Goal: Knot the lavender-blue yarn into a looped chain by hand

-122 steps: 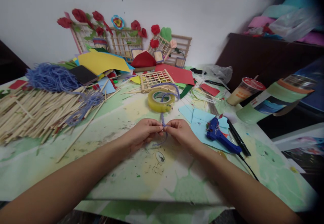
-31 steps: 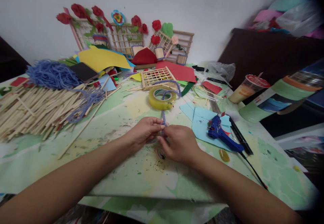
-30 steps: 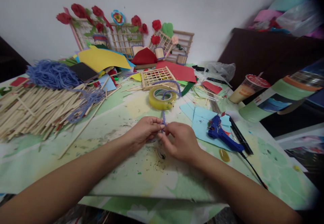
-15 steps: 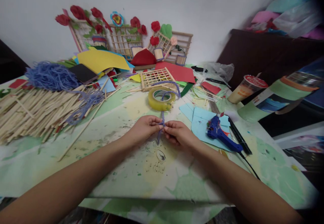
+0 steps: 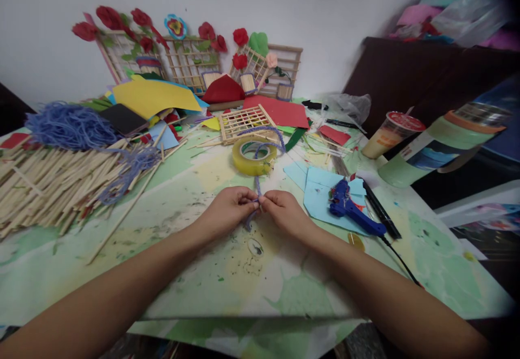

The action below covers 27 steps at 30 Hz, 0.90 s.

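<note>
Between my two hands is a braided strand of purple yarn. My left hand pinches it from the left, and my right hand pinches it from the right, fingertips almost touching. A short tail of the yarn hangs below my left fingers. The other end runs away from me through the hole of a yellow roll of tape and curls over a small lattice of wooden sticks. What exactly sits between the fingertips is too small to make out.
Many wooden sticks and a heap of purple yarn lie at left. At right, a blue glue gun rests on light blue paper, near a drink cup and a green bottle. Stick lattices with paper flowers lean against the wall.
The yarn's lower tail has shifted and now bends to the left. Both hands stay together and keep their pinch. The whole view has turned slightly to the right.
</note>
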Each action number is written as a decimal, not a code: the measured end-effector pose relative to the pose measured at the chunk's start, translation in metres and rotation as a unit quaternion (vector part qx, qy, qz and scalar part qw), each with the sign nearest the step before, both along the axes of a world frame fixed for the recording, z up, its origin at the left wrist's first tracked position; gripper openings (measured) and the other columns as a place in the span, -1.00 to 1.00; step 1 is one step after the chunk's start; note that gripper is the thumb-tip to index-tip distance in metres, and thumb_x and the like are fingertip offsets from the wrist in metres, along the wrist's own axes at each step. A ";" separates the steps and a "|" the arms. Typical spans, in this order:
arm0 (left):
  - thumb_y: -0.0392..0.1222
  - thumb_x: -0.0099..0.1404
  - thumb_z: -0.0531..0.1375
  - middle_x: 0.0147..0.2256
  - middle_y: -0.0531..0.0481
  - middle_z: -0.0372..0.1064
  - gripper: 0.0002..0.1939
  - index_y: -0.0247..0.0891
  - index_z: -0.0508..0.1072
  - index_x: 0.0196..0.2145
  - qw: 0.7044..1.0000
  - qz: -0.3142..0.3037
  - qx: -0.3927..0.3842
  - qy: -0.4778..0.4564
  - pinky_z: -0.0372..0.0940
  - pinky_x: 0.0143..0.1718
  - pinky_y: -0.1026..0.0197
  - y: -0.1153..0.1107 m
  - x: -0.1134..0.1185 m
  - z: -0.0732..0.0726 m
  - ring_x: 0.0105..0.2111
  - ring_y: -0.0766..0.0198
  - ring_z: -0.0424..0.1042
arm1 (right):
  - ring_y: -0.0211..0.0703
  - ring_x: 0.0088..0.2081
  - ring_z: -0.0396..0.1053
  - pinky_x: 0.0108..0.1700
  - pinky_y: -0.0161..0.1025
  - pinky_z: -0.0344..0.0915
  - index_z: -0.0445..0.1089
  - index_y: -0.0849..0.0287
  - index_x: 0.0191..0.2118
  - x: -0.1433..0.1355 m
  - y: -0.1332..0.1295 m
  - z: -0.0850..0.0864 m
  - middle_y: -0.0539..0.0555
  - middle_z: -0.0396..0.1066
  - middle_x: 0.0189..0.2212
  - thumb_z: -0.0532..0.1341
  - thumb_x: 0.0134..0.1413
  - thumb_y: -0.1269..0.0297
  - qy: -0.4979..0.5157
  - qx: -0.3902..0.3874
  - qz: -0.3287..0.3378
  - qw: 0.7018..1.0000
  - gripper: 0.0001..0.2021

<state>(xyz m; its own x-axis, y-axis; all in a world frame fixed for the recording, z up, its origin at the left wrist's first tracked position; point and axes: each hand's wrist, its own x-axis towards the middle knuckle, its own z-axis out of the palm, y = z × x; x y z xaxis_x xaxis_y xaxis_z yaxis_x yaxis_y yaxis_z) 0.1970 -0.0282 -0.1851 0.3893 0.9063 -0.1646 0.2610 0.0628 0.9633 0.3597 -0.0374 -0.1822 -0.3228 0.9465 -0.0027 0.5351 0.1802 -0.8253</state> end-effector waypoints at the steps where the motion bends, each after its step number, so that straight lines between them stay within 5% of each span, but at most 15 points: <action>1: -0.17 0.07 0.16 -0.50 -0.02 0.37 -0.82 -0.32 0.41 -0.36 1.000 -0.001 -0.008 -0.001 0.16 -0.53 0.31 0.000 0.000 0.000 -0.54 0.37 0.29 | -0.34 -0.56 0.07 -0.50 -0.37 -0.05 0.26 0.23 -0.57 0.000 0.000 -0.001 -0.05 0.15 -0.65 -0.01 0.08 0.20 0.001 -0.004 -0.002 1.000 -0.70; 10: -0.01 0.11 0.16 -0.71 0.18 -0.02 -0.70 -0.30 0.31 -0.57 0.987 -0.044 -0.129 -0.088 -0.19 -0.67 0.35 0.006 -0.004 0.008 -0.72 0.51 -0.08 | -0.38 -0.60 -0.04 -0.55 -0.38 -0.12 0.05 0.20 -0.64 -0.003 0.002 -0.007 -0.09 -0.01 -0.68 0.01 -0.03 0.30 0.005 0.022 -0.021 1.000 -0.76; 15: -0.09 0.03 0.22 -0.65 0.09 0.16 -0.78 -0.33 0.45 -0.47 0.991 -0.027 -0.118 -0.050 -0.13 -0.64 0.36 0.009 -0.008 0.004 -0.68 0.49 0.01 | -0.37 -0.59 -0.02 -0.55 -0.37 -0.12 0.09 0.20 -0.64 -0.003 0.003 -0.008 -0.08 0.02 -0.67 0.02 -0.04 0.30 -0.012 0.030 -0.012 0.999 -0.78; 21: -0.17 0.01 0.19 -0.68 0.07 0.25 -0.84 -0.28 0.51 -0.45 0.997 -0.026 0.001 0.071 -0.04 -0.64 0.34 0.011 -0.010 0.006 -0.66 0.41 0.10 | -0.36 -0.60 -0.02 -0.55 -0.36 -0.10 0.12 0.20 -0.64 -0.003 0.002 -0.009 -0.07 0.04 -0.68 0.02 -0.02 0.29 -0.018 0.037 -0.004 0.999 -0.76; 27: -0.19 0.02 0.15 -0.60 0.03 0.36 -0.87 -0.24 0.49 -0.54 0.970 -0.022 0.142 0.197 0.03 -0.56 0.32 0.007 -0.008 0.014 -0.58 0.32 0.25 | -0.35 -0.59 0.01 -0.53 -0.35 -0.08 0.19 0.21 -0.63 -0.004 0.000 -0.012 -0.05 0.10 -0.68 0.05 -0.03 0.30 -0.048 0.063 -0.005 0.997 -0.78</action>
<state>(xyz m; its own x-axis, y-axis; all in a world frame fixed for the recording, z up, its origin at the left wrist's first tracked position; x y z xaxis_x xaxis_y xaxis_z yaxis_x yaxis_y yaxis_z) 0.1890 -0.0210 -0.1709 0.3870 0.9204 -0.0552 0.6090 -0.2101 0.7648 0.3561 -0.0375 -0.1938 -0.3178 0.9443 0.0859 0.6122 0.2735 -0.7419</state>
